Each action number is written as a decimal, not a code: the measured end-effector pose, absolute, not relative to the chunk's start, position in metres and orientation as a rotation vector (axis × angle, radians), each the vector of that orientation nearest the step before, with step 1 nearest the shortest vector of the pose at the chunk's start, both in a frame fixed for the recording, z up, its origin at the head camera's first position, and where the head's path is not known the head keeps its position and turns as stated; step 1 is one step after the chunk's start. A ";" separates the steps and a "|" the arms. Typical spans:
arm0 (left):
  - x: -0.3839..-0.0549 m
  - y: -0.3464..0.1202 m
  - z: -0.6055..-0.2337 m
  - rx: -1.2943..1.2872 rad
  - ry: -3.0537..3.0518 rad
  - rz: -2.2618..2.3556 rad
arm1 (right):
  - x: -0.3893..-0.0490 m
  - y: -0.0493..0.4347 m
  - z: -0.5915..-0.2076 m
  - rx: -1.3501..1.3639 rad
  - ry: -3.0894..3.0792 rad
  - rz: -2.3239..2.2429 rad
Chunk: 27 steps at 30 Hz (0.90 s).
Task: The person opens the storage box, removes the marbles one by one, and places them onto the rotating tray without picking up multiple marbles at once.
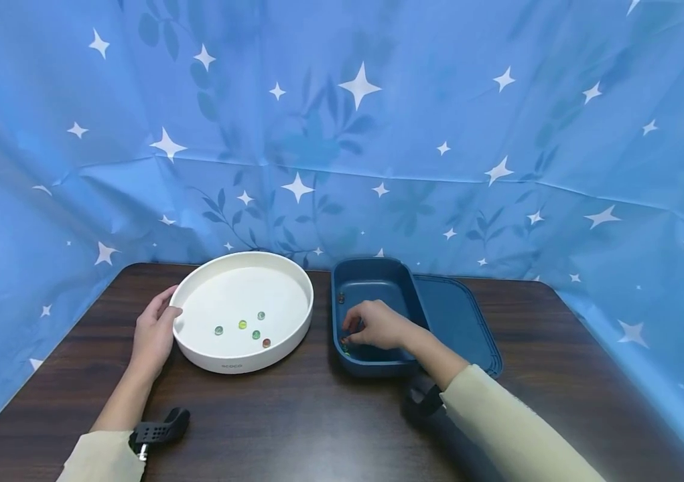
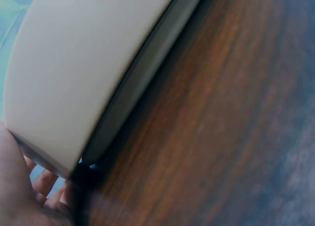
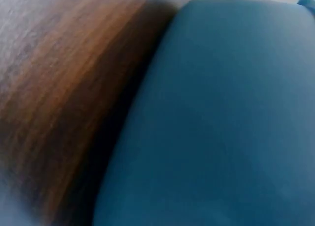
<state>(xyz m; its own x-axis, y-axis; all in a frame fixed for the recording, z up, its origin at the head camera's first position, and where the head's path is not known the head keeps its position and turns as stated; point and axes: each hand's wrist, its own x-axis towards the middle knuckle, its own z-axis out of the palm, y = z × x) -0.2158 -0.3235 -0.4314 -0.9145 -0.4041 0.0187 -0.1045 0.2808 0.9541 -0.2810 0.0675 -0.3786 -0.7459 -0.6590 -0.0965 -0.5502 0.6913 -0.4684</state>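
Note:
My left hand [image 1: 156, 333] grips the left rim of a round white tray [image 1: 239, 365], thumb at the rim. In the left wrist view, fingers [image 2: 45, 182] curl beneath the tray's wall [image 2: 74, 78]. Several glass marbles lie in the tray, among them a yellow marble [image 1: 242, 325] and a red marble [image 1: 266, 343]. My right hand [image 1: 385, 326] reaches into a dark blue box [image 1: 378, 368], fingers bent down by marbles [image 1: 346, 349] at its near left corner; I cannot tell whether they pinch one. The right wrist view shows only the box's outer wall [image 3: 211, 117] and table.
A brown marble [image 1: 342, 298] lies along the box's left side. Right of the box, a flat blue lid [image 1: 459, 321] rests on the dark wooden table [image 1: 293, 428]. A blue star-patterned curtain [image 1: 408, 134] hangs behind the table and along its sides.

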 end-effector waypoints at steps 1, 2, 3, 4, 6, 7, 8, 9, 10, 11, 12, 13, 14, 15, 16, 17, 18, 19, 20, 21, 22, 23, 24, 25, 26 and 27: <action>-0.216 -0.323 -0.432 0.469 -2.297 -1.681 | -0.281 0.067 -0.380 -0.966 2.639 -0.605; -0.216 -0.323 -0.432 0.470 -2.296 -1.683 | -0.282 0.066 -0.381 -0.967 2.632 -0.603; -0.216 -0.323 -0.432 0.470 -2.298 -1.679 | -0.282 0.066 -0.382 -0.968 2.628 -0.603; -0.216 -0.323 -0.432 0.471 -2.297 -1.676 | -0.283 0.065 -0.383 -0.969 2.627 -0.604; -0.216 -0.324 -0.432 0.481 -2.292 -1.669 | -0.284 0.065 -0.384 -0.976 2.632 -0.610; -0.217 -0.324 -0.431 0.487 -2.289 -1.671 | -0.284 0.065 -0.384 -0.979 2.636 -0.612; -0.217 -0.324 -0.431 0.490 -2.289 -1.669 | -0.284 0.065 -0.383 -0.980 2.641 -0.610; -0.217 -0.324 -0.430 0.495 -2.292 -1.667 | -0.285 0.065 -0.384 -0.977 2.647 -0.607; -0.217 -0.324 -0.430 0.499 -2.292 -1.669 | -0.285 0.064 -0.383 -0.970 2.652 -0.606; -0.218 -0.324 -0.430 0.502 -2.292 -1.671 | -0.285 0.064 -0.383 -0.960 2.655 -0.608; -0.218 -0.324 -0.430 0.503 -2.291 -1.676 | -0.285 0.064 -0.383 -0.948 2.656 -0.606; -0.218 -0.323 -0.430 0.504 -2.291 -1.677 | -0.285 0.064 -0.383 -0.932 2.659 -0.605; -0.218 -0.323 -0.430 0.504 -2.290 -1.678 | -0.286 0.064 -0.383 -0.916 2.663 -0.602; -0.218 -0.323 -0.430 0.503 -2.288 -1.680 | -0.286 0.063 -0.382 -0.899 2.666 -0.603; -0.218 -0.323 -0.430 0.502 -2.286 -1.682 | -0.287 0.063 -0.382 -0.881 2.670 -0.601; -0.218 -0.323 -0.430 0.500 -2.284 -1.682 | -0.288 0.063 -0.382 -0.866 2.675 -0.599; -0.218 -0.323 -0.430 0.499 -2.282 -1.683 | -0.289 0.062 -0.382 -0.850 2.682 -0.594; -0.218 -0.323 -0.430 0.498 -2.281 -1.683 | -0.290 0.062 -0.382 -0.835 2.690 -0.588; -0.218 -0.323 -0.430 0.497 -2.281 -1.682 | -0.291 0.062 -0.382 -0.821 2.699 -0.584; -0.218 -0.324 -0.430 0.496 -2.280 -1.682 | -0.292 0.062 -0.382 -0.809 2.707 -0.580; -0.218 -0.324 -0.430 0.497 -2.282 -1.681 | -0.293 0.062 -0.382 -0.800 2.716 -0.573; -0.218 -0.324 -0.431 0.497 -2.281 -1.681 | -0.294 0.062 -0.382 -0.793 2.725 -0.571; -0.218 -0.324 -0.431 0.498 -2.282 -1.681 | -0.295 0.062 -0.382 -0.788 2.734 -0.568; -0.218 -0.323 -0.431 0.499 -2.284 -1.680 | -0.296 0.062 -0.382 -0.783 2.741 -0.567; -0.218 -0.323 -0.431 0.500 -2.286 -1.679 | -0.296 0.063 -0.382 -0.777 2.748 -0.564; -0.218 -0.323 -0.431 0.498 -2.287 -1.679 | -0.297 0.063 -0.382 -0.772 2.755 -0.564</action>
<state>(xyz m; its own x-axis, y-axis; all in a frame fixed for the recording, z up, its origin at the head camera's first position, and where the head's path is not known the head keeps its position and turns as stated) -0.2176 -0.3227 -0.4311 -0.9073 -0.4205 0.0068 -0.1194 0.2730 0.9546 -0.2972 0.0629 -0.3820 -0.8363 -0.5371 -0.1101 -0.4505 0.7877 -0.4201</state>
